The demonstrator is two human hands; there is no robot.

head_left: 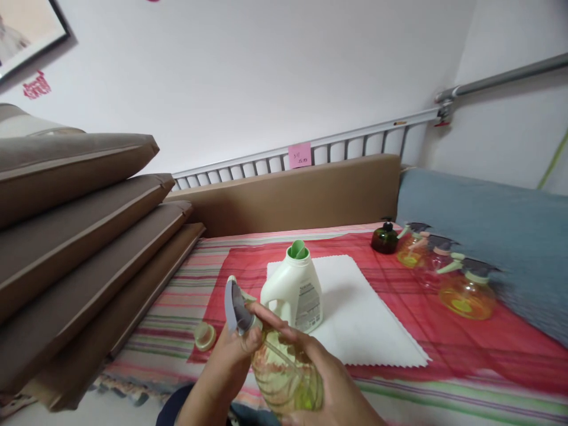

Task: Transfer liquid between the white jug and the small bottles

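Observation:
A clear spray bottle [284, 373] with a grey and white trigger head [237, 305] tilts in front of me, its head toward the upper left. A little yellowish liquid shows low inside it. My left hand [239, 349] grips it at the neck, just under the trigger head. My right hand [331, 378] wraps around the body, its fingers reaching toward the neck. Right behind stands a white detergent jug [306, 290], upright and uncapped, with a green spout [298, 249] in its mouth. To the left of my hands lies a pale translucent cap [205, 336].
A white cloth [377, 331] lies under the jug on a red cloth [337, 245]. At the right stand a dark pump bottle [384, 238] and several coloured spray bottles [465, 296], beside a blue-grey padded surface [488, 219]. Stacked brown cushions [89, 236] rise at the left.

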